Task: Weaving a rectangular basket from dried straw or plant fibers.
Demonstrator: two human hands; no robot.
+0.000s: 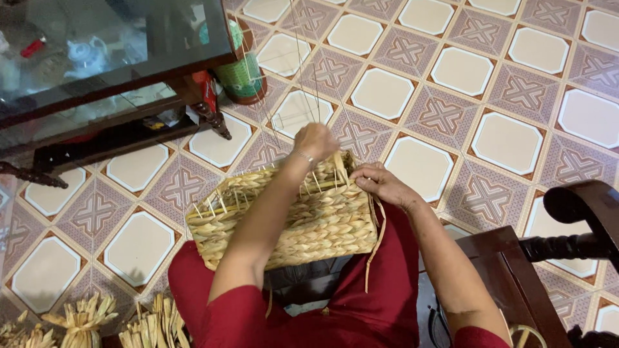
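At nine o'clock low in my view lie bundles of dried straw [84, 319] on the tiled floor [451, 116], well apart from my hands. At ten o'clock stands a glass-topped table [97, 58] with a green woven container [242, 74] just beside its leg.

The woven basket [284, 219] rests on my lap, dead centre, its unfinished rim turned away from me with loose ends sticking up along it. My left hand [314, 142] is at the rim's far edge, twelve o'clock of the basket, fingers curled shut around thin upright stakes [309, 77] that rise toward the top of the view; how tightly I pinch them I cannot tell, since the back of my hand hides the fingertips. My right hand [382, 183] sits at the basket's two o'clock corner, fingers bent and pressed down on the weave, seemingly pinching a flat straw strand [374, 245] that dangles down the side.

As I judge it, the thin stakes could bend or snap if I pull them sideways too hard, and the dangling strand could slip from my pinch, loosening the last rows. The basket, resting only on my knees, may tip forward.

At four o'clock is a dark wooden chair [516, 277].
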